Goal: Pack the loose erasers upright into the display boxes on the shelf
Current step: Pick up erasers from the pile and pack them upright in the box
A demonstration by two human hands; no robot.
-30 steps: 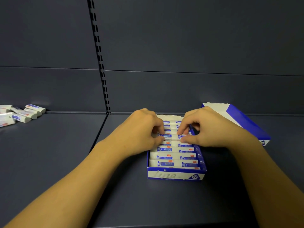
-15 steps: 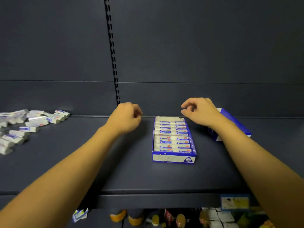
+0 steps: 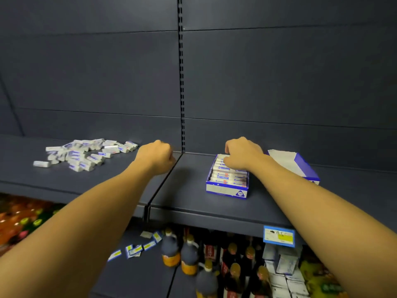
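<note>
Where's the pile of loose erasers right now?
In the head view the loose erasers lie on the shelf at far left, against the back panel, just left of the left hand.

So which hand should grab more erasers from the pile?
Probably the left hand: it hangs beside the loose erasers, holding nothing visible. The right hand is over the display box.

1 head-worn camera looks forward and down at the shelf (image 3: 193, 203).
</note>
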